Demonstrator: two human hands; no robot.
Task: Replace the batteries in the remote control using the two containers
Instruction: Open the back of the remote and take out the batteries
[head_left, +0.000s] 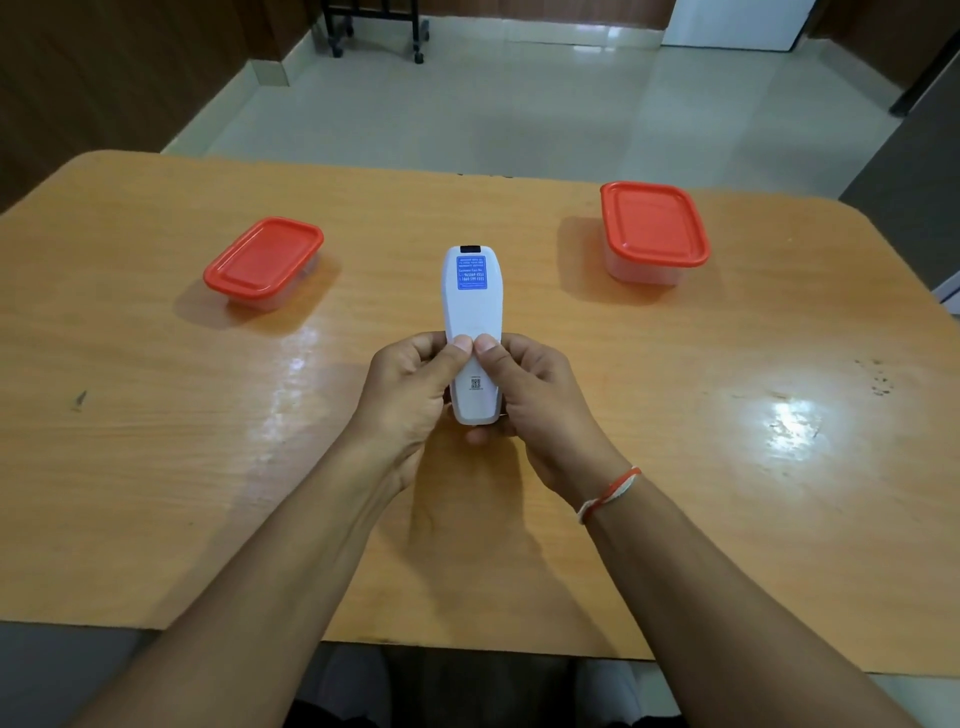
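A white remote control (470, 306) is held back side up over the middle of the table, with a blue sticker near its far end. My left hand (410, 387) grips its lower part from the left and my right hand (537, 397) grips it from the right. Both thumbs press side by side on the back cover. Its battery cover looks closed. Two clear containers with red lids stand on the table: the left container (264, 262) and the right container (653, 228), both with lids on. Their contents are hidden.
The wooden table (156, 441) has its near edge close to my body and its far edge beyond the containers. Past it lies a tiled floor with a wheeled black frame (379, 31) at the back.
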